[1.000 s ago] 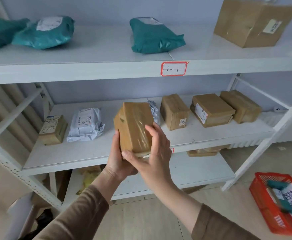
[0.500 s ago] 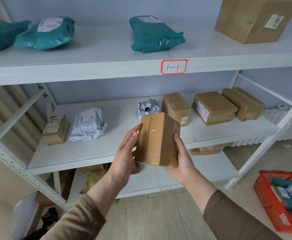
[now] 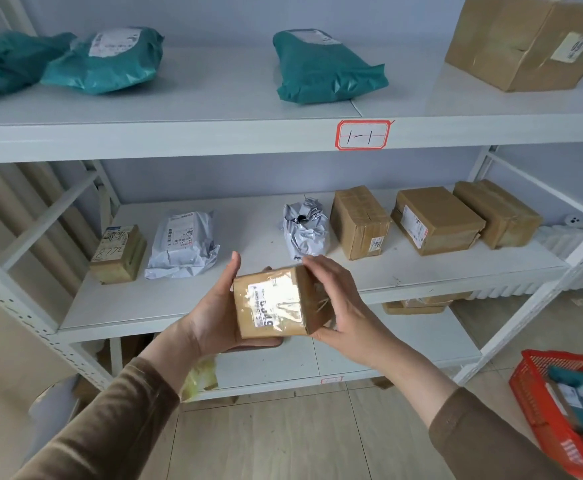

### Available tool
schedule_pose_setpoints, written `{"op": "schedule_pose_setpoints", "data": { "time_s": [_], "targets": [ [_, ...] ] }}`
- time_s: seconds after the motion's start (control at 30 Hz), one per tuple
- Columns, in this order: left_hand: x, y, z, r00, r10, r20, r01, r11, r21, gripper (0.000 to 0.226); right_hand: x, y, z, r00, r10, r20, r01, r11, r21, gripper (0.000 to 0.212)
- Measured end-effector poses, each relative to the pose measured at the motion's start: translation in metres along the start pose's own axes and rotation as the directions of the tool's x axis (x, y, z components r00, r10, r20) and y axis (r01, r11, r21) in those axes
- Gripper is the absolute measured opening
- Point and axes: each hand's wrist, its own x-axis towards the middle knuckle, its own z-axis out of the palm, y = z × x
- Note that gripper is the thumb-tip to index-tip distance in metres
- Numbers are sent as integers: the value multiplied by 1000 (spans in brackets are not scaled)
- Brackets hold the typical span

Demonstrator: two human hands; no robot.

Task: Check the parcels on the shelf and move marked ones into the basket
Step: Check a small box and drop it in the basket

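Observation:
A small taped brown parcel [image 3: 276, 303] is held in front of the middle shelf [image 3: 179, 299], its white label facing me. My left hand [image 3: 214, 317] cups it from below and behind, thumb up at its left edge. My right hand [image 3: 338, 306] grips its right side, fingers over the top corner. The red basket [image 3: 539, 410] stands on the floor at the lower right with parcels inside.
On the middle shelf lie a labelled brown box [image 3: 118, 252], a white bag [image 3: 182, 244], a crumpled grey bag [image 3: 305, 228] and three brown boxes [image 3: 435, 220]. Teal bags [image 3: 324, 65] and a big carton [image 3: 525, 39] sit on the top shelf.
The parcel has been turned in both hands so its labelled face now shows. It also came slightly lower and toward me.

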Motion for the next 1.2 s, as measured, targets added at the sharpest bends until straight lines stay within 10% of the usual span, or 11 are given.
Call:
{"op": "schedule_pose_setpoints", "data": {
  "time_s": [0.2,0.33,0.47,0.57,0.83,0.97,1.07,1.2],
  "targets": [
    [4,-18,-2,979,169,110,-140,962,-235,92,0,16,9,963,-248,-109,172,870,-462,101],
    [8,-25,-2,960,270,71,-233,914,-333,96,-7,4,19,879,201,-431,-138,975,173,84],
    [10,-26,7,908,418,4,-418,908,-20,80,-3,-4,29,778,613,-134,-337,589,735,39],
    [10,-29,19,849,527,-31,-521,846,114,85,-1,-9,32,776,609,164,-449,350,822,54],
    [12,-41,30,817,571,-81,-535,803,263,81,0,-2,35,794,586,161,-395,296,870,58],
    [13,-40,29,797,577,-177,-530,809,253,77,2,16,19,773,620,136,-444,376,813,62],
    [16,-26,13,730,651,-209,-448,686,573,102,7,36,-5,822,542,176,-541,646,538,64],
    [26,-5,1,908,411,80,-253,386,887,114,23,43,-34,830,404,385,-455,889,47,75]
  ]
}}
